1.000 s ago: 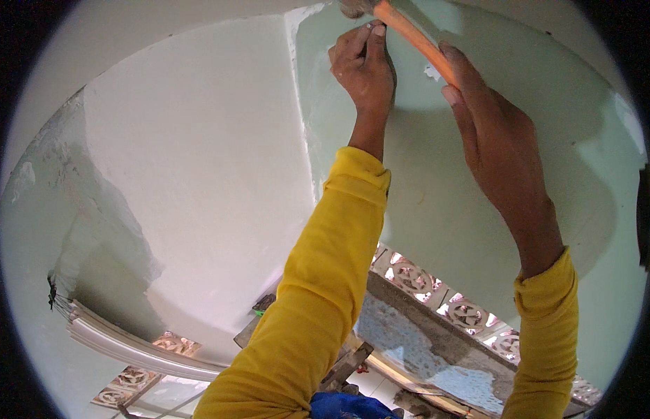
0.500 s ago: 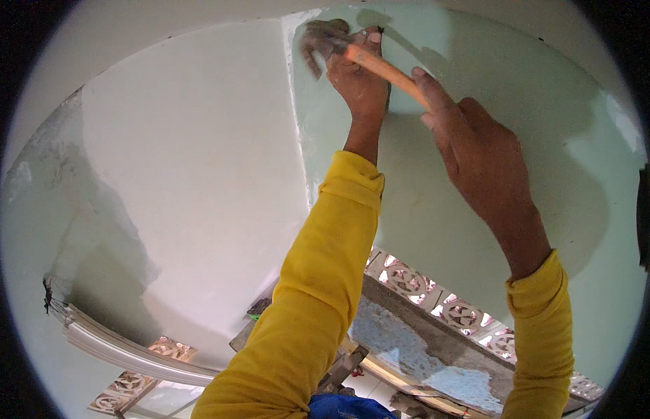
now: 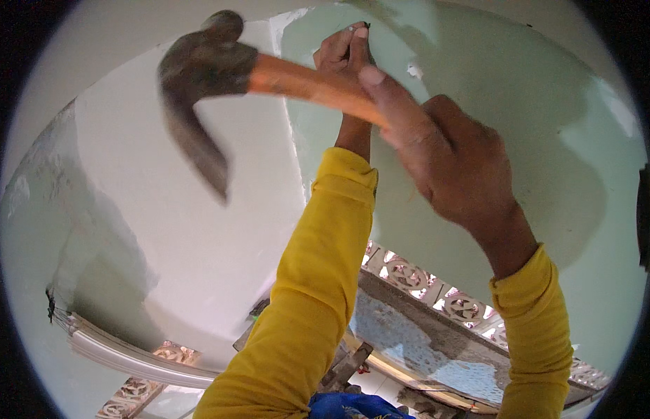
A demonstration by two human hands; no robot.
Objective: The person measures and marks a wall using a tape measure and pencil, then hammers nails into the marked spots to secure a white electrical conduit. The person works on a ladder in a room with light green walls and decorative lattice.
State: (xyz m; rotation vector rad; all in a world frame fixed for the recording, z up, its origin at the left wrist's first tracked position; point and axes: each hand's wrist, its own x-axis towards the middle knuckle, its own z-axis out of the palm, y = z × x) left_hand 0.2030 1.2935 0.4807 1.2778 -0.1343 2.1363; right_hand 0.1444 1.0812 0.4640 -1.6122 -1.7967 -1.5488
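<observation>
A claw hammer (image 3: 208, 66) with a dark metal head and an orange handle is in my right hand (image 3: 454, 157), fingers wrapped round the grip. Its head hangs in the air, away from the wall, slightly blurred by motion. Behind the handle, high up near the corner, my left hand (image 3: 342, 52) rests against the pale green wall (image 3: 423, 181). Its fingers are pinched together. A small dark tip shows beside the fingertips; what it belongs to is too small to make out.
A whitish wall (image 3: 192, 230) meets the green one at a rough corner. Bundled pale trunking strips (image 3: 136, 356) run along the lower left, near dark wires (image 3: 50, 306). Patterned vent blocks (image 3: 409, 276) and a blue-stained board (image 3: 402, 342) lie below. The ceiling edge curves overhead.
The hammer has swung back from beside my left hand, its head now left of it and off the wall. My right hand moved slightly left; my left hand stays at the wall.
</observation>
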